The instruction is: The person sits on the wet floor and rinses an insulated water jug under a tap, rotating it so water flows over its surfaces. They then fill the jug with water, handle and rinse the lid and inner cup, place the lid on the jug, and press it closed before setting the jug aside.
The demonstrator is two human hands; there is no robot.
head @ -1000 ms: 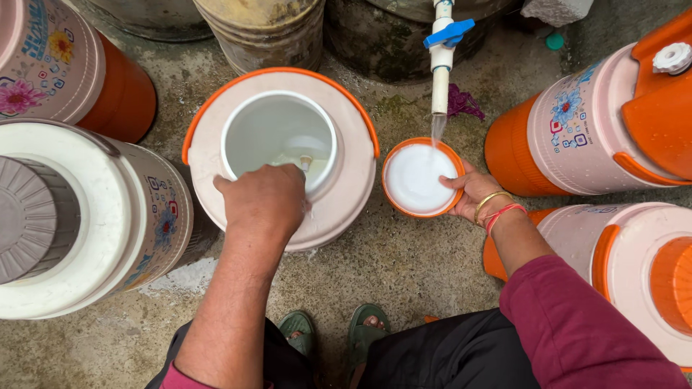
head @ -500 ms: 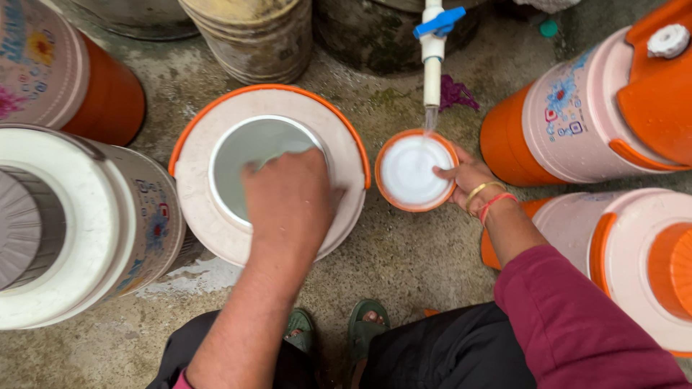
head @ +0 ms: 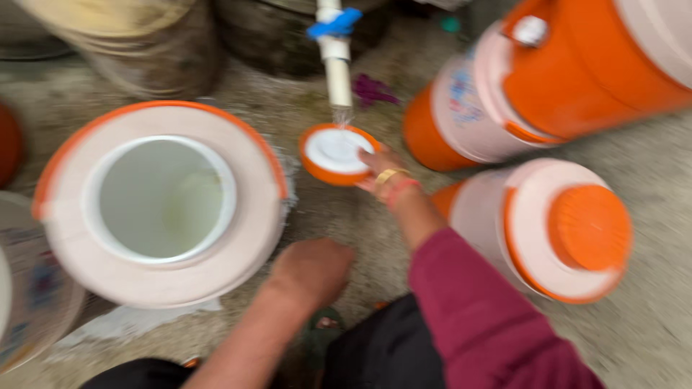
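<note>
A blurred view looking straight down at a rough concrete ground crowded with orange and cream water coolers. Just above the centre of the frame, the person's right hand holds a small round orange lid with a white inside, its fingers curled around the lid's right edge; gold and red bangles circle the wrist, and a maroon sleeve runs from the forearm down to the lower right. The lid sits directly under a white pipe with a blue tap handle at the top centre, and a thin stream of water falls from the pipe onto it. The left hand is in the lower centre, knuckles up and fingers folded loosely into a fist, holding nothing; it hangs just beside the lower right rim of a large open cooler, which fills the left half of the frame with its pale empty interior showing. To the right of the lid, a closed cooler with an orange cap lies at the right centre, and another cooler lies tilted at the upper right. A weathered bucket stands at the upper left.
</note>
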